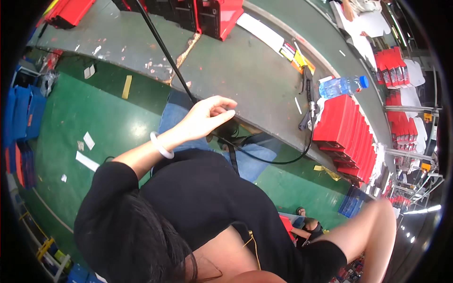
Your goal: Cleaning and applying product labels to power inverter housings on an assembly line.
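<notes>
My left hand (211,114), with a white bangle (162,145) on its wrist, hovers at the near edge of the dark worktable (226,75). Its fingers are slightly bent and the thumb is apart, with nothing visible in them. A long black cord or rod (165,49) runs from the far side of the table down behind this hand. My right arm (365,228) is bent at the far right, its elbow raised and its forearm slanting out at the lower edge. The right hand itself is out of sight.
Red boxes (343,132) stand in a row on the right, beside a clear bottle (340,87) with a blue cap. Red-and-black cases (219,19) sit at the far edge. A black cable (288,161) loops below the table. Paper scraps (88,140) lie on the green floor.
</notes>
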The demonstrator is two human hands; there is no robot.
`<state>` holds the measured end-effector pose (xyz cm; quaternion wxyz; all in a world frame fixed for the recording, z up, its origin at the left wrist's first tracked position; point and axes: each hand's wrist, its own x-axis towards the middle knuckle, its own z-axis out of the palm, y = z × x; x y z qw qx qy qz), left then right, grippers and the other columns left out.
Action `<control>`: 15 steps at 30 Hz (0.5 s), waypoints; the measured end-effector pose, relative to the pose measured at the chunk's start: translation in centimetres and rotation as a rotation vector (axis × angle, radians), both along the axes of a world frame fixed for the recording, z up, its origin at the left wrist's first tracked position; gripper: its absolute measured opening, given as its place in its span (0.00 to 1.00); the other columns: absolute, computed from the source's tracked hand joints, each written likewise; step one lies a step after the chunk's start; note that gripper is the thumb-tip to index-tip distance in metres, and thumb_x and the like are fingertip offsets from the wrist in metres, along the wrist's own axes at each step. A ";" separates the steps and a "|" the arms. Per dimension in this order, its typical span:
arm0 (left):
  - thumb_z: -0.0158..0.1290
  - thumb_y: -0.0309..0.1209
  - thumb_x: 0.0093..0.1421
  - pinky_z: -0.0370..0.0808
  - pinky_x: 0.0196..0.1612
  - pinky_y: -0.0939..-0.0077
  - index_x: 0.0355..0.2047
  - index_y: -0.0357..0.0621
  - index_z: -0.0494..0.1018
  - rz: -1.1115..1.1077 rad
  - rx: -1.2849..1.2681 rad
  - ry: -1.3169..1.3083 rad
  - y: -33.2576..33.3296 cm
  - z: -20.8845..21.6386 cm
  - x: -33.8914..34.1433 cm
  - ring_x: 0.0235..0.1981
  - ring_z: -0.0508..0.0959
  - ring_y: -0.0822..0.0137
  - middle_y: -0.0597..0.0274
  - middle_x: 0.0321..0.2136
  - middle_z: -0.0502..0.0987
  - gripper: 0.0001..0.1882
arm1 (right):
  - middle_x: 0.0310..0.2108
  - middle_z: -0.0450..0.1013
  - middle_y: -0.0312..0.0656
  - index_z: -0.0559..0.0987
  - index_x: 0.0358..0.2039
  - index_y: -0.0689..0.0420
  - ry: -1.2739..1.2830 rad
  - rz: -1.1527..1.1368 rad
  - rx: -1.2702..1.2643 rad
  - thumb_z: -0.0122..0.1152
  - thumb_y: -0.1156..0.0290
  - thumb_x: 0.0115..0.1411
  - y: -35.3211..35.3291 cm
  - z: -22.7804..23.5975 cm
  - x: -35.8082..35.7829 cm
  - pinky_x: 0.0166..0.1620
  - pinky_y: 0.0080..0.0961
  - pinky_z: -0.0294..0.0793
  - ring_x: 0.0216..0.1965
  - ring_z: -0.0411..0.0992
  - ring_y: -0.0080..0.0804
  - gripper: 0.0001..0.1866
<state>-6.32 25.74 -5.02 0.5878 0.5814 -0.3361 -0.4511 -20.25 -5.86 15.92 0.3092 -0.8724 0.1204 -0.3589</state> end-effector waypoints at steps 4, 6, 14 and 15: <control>0.53 0.28 0.63 0.72 0.44 0.82 0.50 0.38 0.71 0.117 -0.102 0.054 1.5 -0.7 0.4 0.38 0.74 0.79 0.67 0.41 0.76 0.15 | 0.41 0.76 0.43 0.74 0.51 0.56 -0.009 0.000 -0.111 0.45 0.52 0.67 0.7 2.5 3.3 0.47 0.31 0.71 0.39 0.73 0.30 0.23; 0.53 0.27 0.62 0.72 0.45 0.81 0.49 0.38 0.71 0.137 -0.134 0.044 2.2 0.0 0.4 0.38 0.74 0.78 0.65 0.41 0.76 0.15 | 0.44 0.75 0.42 0.68 0.55 0.62 0.267 0.288 -0.007 0.39 0.49 0.69 4.9 2.2 11.3 0.53 0.31 0.68 0.43 0.75 0.32 0.28; 0.53 0.27 0.62 0.72 0.47 0.79 0.50 0.38 0.71 0.210 -0.166 -0.064 3.6 -0.8 2.4 0.40 0.76 0.75 0.63 0.43 0.76 0.16 | 0.31 0.76 0.51 0.69 0.45 0.69 0.710 0.068 0.458 0.43 0.50 0.64 7.9 -8.5 27.5 0.28 0.24 0.75 0.26 0.78 0.33 0.29; 0.53 0.27 0.62 0.72 0.47 0.79 0.51 0.38 0.70 0.212 -0.152 -0.037 3.5 -0.9 2.5 0.40 0.76 0.75 0.62 0.44 0.76 0.17 | 0.26 0.76 0.49 0.71 0.38 0.69 0.725 0.078 0.451 0.44 0.58 0.64 6.6 -9.4 27.9 0.24 0.22 0.74 0.21 0.77 0.32 0.23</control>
